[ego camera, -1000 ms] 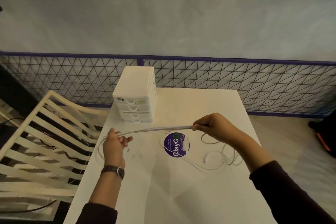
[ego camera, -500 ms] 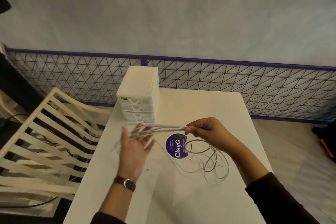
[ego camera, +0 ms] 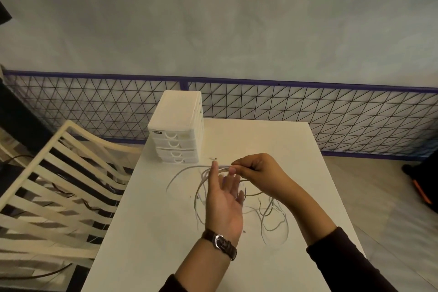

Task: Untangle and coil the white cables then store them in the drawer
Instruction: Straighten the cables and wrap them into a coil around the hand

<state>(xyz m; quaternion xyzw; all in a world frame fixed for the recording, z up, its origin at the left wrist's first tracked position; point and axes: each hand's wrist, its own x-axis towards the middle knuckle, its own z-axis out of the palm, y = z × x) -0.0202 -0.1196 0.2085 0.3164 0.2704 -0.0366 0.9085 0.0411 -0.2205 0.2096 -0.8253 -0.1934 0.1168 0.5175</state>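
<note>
The right hand (ego camera: pixel 256 173) pinches a bunch of white cables (ego camera: pixel 182 170) by the fingertips of the left hand (ego camera: pixel 224 201), which lies flat and open, gripping nothing. Loose loops sag onto the table (ego camera: pixel 154 244) (coiling looks barely begun). Behind, the drawer unit (ego camera: pixel 176 147) stands closed, so storing remains.

White rectangular bench (ego camera: pixel 166 244), small white drawer unit (ego camera: pixel 177 130) standing at its far left corner, four drawers all closed, handles facing the viewer, loose loops of white cables (ego camera: pixel 275 225) lying tangled on the bench surface right of centre.
</note>
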